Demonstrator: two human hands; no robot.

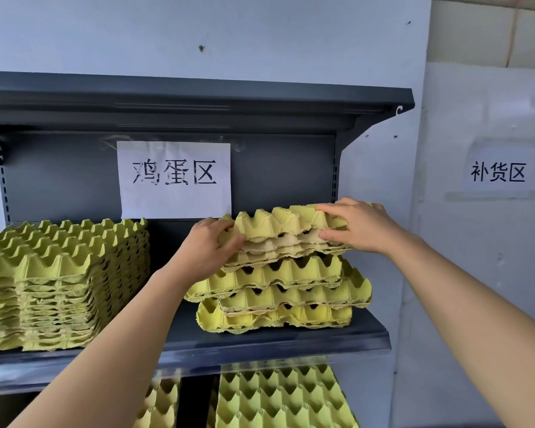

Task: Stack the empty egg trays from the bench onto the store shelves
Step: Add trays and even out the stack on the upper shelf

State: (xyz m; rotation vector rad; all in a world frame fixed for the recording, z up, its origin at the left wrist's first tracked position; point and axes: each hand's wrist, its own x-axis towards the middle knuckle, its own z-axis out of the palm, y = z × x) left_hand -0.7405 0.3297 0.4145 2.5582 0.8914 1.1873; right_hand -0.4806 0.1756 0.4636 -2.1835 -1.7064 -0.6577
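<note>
1. Hands first, since they're closest. The left hand (pixel 209 245) and right hand (pixel 357 225) each take one end of the top few trays (pixel 286 231), with thumbs on the near edge and fingers curled over the top. So the grip on both sides is clamped on that little bundle. I'd guess one hand per end keeps floppy pulp trays level instead of sagging.
2. Down by the forearms, more trays (pixel 278 396) lie on the lower shelf, partly cut off by the frame.
3. The held bundle is right on top of the loose pile (pixel 284 291) at the right end of the middle shelf (pixel 291 344). I can't tell if it's fully resting or a hair above.
4. That loose pile is messy, with layers twisted and poking out past each other, not nested. My guess is the two-handed hold is for wiggling the cups into line so they drop in properly.
5. Further left on the same shelf, well apart, the neat stack (pixel 62 282) has way more layers packed tight. That shows how compact these get once they're lined up.
6. Behind all that, a paper sign (pixel 175 179) is taped to the back panel. Another wall sign (pixel 497 172) hangs off to the right.
7. The counter isn't in view, so there's no telling how many trays are left to bring over.
</note>
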